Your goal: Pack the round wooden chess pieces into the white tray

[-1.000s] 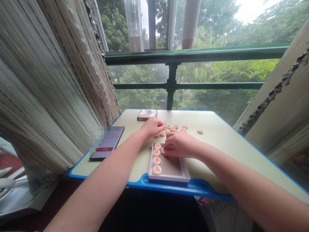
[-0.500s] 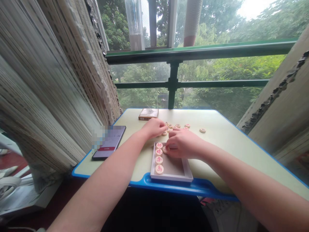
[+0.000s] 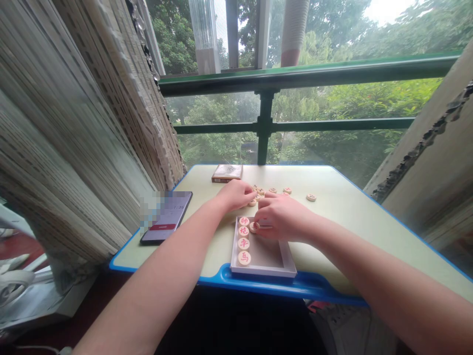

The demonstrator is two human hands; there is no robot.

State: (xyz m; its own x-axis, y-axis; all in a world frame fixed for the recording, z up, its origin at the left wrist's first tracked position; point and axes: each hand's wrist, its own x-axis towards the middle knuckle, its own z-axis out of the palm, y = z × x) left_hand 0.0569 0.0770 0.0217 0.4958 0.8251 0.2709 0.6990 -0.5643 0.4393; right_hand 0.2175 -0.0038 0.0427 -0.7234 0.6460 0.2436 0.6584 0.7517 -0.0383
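Note:
A shallow white box (image 3: 284, 264) lies at the near edge of the pale table (image 3: 347, 217). Several round wooden chess pieces with red characters stand in a column along its left side (image 3: 243, 243). My right hand (image 3: 283, 218) hovers over the box's far end, fingertips pinched on one more piece (image 3: 253, 227) beside that column. My left hand (image 3: 235, 194) rests curled over a cluster of loose pieces (image 3: 271, 191) on the table behind the box; what its fingers hold is hidden.
A phone (image 3: 167, 216) with a lit screen lies at the table's left edge. A flat brown box (image 3: 226, 173) sits at the far side. One stray piece (image 3: 311, 197) lies to the right. Curtains hang on both sides; a green railing and window stand behind.
Both hands have stayed almost in place. The right hand's fingers have drawn a little nearer the column with the piece; the camera has shifted slightly.

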